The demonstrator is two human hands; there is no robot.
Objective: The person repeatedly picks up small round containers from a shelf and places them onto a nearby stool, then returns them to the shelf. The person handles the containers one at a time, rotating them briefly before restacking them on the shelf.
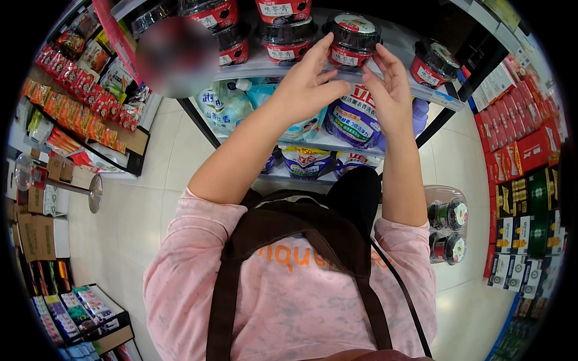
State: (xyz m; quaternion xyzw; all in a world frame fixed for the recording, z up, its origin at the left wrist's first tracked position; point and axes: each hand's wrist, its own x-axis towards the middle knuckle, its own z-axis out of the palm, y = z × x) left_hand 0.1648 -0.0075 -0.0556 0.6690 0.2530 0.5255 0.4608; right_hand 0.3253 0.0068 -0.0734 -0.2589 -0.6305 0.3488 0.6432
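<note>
On the top shelf board, a red plastic cup with a black domed lid [351,38] stands between my two hands. My left hand [314,76] reaches up along its left side, fingertips at the lid's rim and thumb pointing right. On the other side, my right hand [389,81] has its fingertips at the cup's right edge, fingers slightly spread. Whether the fingertips press on the cup cannot be told. Stacked cups of the same kind [285,43] stand to the left. Another such cup [434,63] is near the shelf's right end, tilted in this view.
Laundry detergent pouches [354,117] fill the tier below, with more pouches [307,161] at the bottom. A clear plastic tray [445,192] holding several lidded cups is low at my right. Snack racks [86,94] stand left; stacked red boxes [519,117] stand right.
</note>
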